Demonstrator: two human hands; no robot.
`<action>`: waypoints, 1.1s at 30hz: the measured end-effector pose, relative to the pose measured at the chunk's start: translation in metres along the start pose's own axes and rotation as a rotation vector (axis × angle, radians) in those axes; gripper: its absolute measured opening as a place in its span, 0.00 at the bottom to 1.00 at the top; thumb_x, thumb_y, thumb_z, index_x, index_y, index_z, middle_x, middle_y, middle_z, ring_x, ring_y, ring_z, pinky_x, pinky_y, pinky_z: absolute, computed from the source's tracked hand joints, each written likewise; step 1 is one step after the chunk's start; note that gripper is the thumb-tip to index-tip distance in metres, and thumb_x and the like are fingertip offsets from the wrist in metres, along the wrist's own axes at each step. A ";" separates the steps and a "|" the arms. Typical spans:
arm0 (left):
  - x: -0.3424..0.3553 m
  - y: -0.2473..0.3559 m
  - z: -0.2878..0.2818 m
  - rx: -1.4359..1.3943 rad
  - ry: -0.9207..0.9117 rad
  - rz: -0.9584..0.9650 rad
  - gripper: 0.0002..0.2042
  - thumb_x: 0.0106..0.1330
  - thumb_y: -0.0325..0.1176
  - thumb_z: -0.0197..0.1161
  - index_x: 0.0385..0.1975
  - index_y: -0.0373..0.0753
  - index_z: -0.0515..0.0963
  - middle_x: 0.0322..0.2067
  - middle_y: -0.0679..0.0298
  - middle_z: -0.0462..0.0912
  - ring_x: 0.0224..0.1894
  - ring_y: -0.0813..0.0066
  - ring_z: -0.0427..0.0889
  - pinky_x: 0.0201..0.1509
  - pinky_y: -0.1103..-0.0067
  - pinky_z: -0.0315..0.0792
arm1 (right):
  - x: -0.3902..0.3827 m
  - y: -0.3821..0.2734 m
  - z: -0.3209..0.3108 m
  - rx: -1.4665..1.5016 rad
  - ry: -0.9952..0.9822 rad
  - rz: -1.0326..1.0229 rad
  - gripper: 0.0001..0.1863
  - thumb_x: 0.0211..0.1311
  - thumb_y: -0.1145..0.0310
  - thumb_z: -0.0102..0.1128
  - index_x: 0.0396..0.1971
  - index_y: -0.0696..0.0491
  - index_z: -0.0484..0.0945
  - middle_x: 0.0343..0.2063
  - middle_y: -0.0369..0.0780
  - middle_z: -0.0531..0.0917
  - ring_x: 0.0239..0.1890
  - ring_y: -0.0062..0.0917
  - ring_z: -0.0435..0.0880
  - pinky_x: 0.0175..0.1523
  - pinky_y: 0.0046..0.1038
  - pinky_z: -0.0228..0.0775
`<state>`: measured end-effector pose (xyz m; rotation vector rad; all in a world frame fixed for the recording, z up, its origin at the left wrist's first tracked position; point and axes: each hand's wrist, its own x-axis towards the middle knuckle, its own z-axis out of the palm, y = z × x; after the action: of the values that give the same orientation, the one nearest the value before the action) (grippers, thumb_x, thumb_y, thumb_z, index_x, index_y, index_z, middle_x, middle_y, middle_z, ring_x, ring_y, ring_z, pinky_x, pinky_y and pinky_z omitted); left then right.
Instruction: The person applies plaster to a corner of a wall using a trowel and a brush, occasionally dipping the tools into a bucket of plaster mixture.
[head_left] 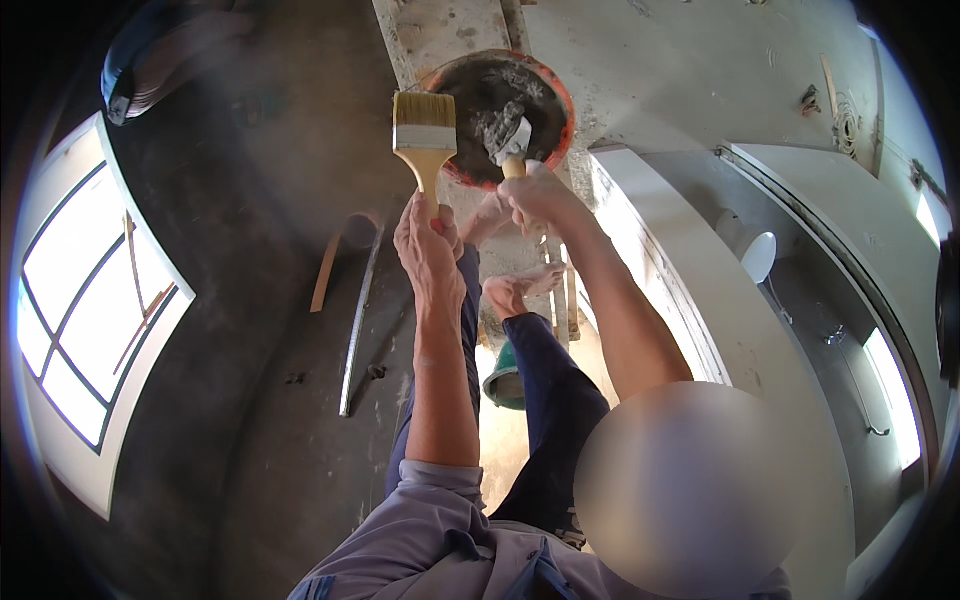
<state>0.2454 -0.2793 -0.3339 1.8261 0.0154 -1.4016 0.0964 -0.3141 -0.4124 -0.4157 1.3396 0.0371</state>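
Observation:
My left hand [430, 240] is closed around the handle of a wide flat paintbrush [425, 135], its pale bristles pointing up and away from me. In my right hand [540, 198] is a small trowel [514, 143] with a wooden handle, gripped near its end. A lump of wet grey mortar [495, 128] sits at the trowel's blade, above or in a round tub [568, 105] with an orange-red rim. Dark grey mortar lines the inside of that tub. The brush overlaps the tub's left side in the view; whether they touch I cannot tell.
My bare feet [525, 282] stand on a narrow raised platform. A green bucket [507, 378] is lower down, beside my leg. A metal straightedge [360, 325] and a wooden strip [325, 272] are at the left. A window [100, 300] is far left; an opening with bathroom fittings lies right.

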 end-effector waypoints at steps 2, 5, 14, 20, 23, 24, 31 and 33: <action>0.003 -0.004 -0.002 0.059 0.008 0.020 0.14 0.73 0.39 0.48 0.29 0.38 0.74 0.16 0.73 0.65 0.11 0.90 0.54 0.13 0.85 0.47 | -0.029 0.012 0.003 -0.401 0.223 -0.217 0.29 0.52 0.72 0.51 0.57 0.61 0.59 0.37 0.61 0.79 0.38 0.54 0.82 0.41 0.46 0.75; 0.001 0.004 -0.001 0.044 0.079 0.031 0.14 0.73 0.39 0.49 0.29 0.38 0.74 0.15 0.74 0.64 0.11 0.90 0.55 0.13 0.86 0.47 | -0.069 0.038 0.018 -0.742 0.383 -0.368 0.29 0.55 0.70 0.54 0.58 0.59 0.60 0.35 0.57 0.80 0.34 0.50 0.83 0.39 0.45 0.76; -0.004 0.005 -0.004 -0.022 0.094 0.032 0.12 0.69 0.41 0.53 0.25 0.42 0.70 0.17 0.72 0.66 0.13 0.88 0.54 0.16 0.84 0.44 | -0.025 0.089 -0.014 -0.907 0.477 -0.504 0.31 0.53 0.72 0.58 0.58 0.57 0.59 0.35 0.51 0.81 0.34 0.48 0.82 0.38 0.44 0.75; -0.004 0.005 0.006 -0.015 0.076 0.078 0.13 0.73 0.40 0.49 0.30 0.40 0.74 0.13 0.75 0.63 0.11 0.90 0.55 0.13 0.86 0.45 | -0.008 0.096 -0.032 -0.923 0.487 -0.480 0.28 0.53 0.71 0.60 0.54 0.57 0.62 0.33 0.51 0.81 0.34 0.48 0.82 0.38 0.45 0.75; -0.006 -0.001 0.008 0.033 0.081 0.073 0.11 0.69 0.41 0.52 0.27 0.42 0.70 0.17 0.72 0.67 0.12 0.88 0.54 0.16 0.84 0.45 | -0.005 0.093 -0.027 -0.879 0.523 -0.503 0.25 0.54 0.71 0.59 0.50 0.56 0.62 0.31 0.52 0.81 0.33 0.47 0.83 0.37 0.46 0.75; -0.006 -0.005 0.004 0.045 0.082 0.099 0.11 0.69 0.41 0.52 0.28 0.41 0.71 0.17 0.72 0.67 0.12 0.88 0.54 0.16 0.84 0.45 | -0.019 0.086 -0.018 -0.834 0.509 -0.494 0.24 0.54 0.71 0.59 0.50 0.56 0.62 0.31 0.52 0.81 0.33 0.47 0.83 0.37 0.46 0.75; -0.020 -0.016 0.002 0.179 0.051 0.111 0.14 0.69 0.42 0.50 0.37 0.37 0.74 0.16 0.73 0.66 0.12 0.88 0.54 0.15 0.84 0.45 | -0.001 0.084 0.023 -0.719 0.533 -0.313 0.30 0.57 0.64 0.58 0.59 0.55 0.63 0.50 0.55 0.75 0.40 0.47 0.84 0.40 0.40 0.78; -0.034 -0.023 0.003 0.239 0.027 0.050 0.15 0.70 0.43 0.50 0.41 0.36 0.75 0.16 0.73 0.65 0.12 0.88 0.54 0.15 0.84 0.45 | 0.033 0.092 0.022 -0.598 0.489 -0.261 0.28 0.58 0.61 0.57 0.59 0.51 0.65 0.52 0.55 0.74 0.43 0.48 0.83 0.49 0.45 0.76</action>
<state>0.2197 -0.2502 -0.3204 2.0251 -0.1905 -1.3918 0.1010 -0.2288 -0.4652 -1.1601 1.7358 0.1271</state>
